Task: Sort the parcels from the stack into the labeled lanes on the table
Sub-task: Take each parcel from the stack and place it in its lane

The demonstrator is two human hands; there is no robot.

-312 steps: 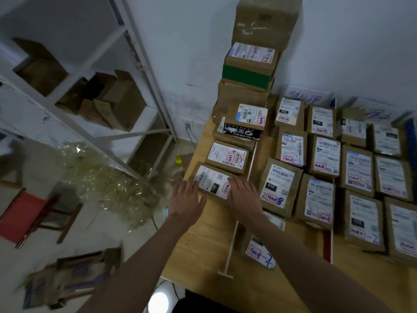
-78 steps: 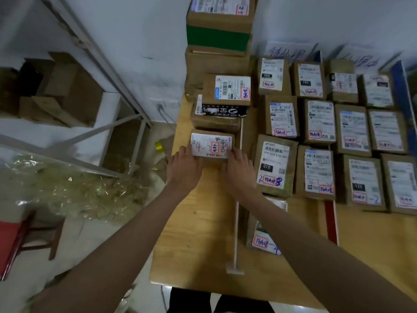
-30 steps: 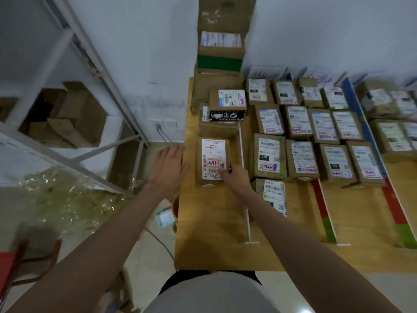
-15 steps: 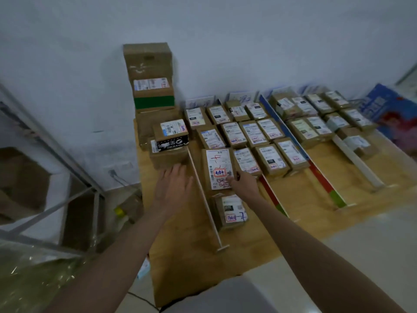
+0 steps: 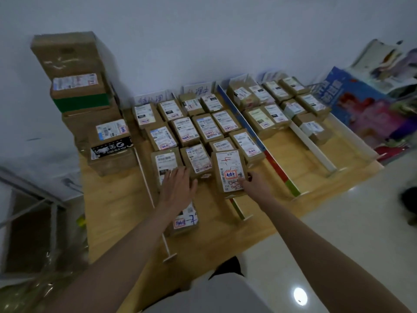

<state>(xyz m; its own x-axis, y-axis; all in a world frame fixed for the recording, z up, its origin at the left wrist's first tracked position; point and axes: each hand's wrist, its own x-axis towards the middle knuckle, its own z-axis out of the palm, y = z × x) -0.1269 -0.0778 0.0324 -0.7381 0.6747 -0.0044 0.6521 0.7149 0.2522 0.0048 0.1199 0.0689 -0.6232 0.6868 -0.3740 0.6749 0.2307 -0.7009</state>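
Since half a second ago your view has swung further right, and the parcel (image 5: 230,171) in your right hand (image 5: 256,185) has travelled from just beside the white rail (image 5: 147,188) to the front end of the second lane, over the red and green divider (image 5: 237,205). Your left hand (image 5: 178,188) has crossed the rail too and now hangs flat over the front boxes of the first lane.

From the head camera, your right grip pinches the parcel at its near right corner, fingers on the label; your left grip is loose, fingers straight, holding nothing. One corner is a weak hold, I judge, so bring the left hand to the parcel's left edge before you set it down. Square it behind the box ahead (image 5: 222,145) and left of the blue strip (image 5: 246,123), clear of the divider underneath. Check its red stamp against the handwritten sign (image 5: 198,91) at the wall first.

The parcel is a small brown carton, white label up, with a red handwritten mark, a red-framed stamp and a dark scribble below. The stack (image 5: 79,96) at the desk (image 5: 117,211) corner holds several more cartons.
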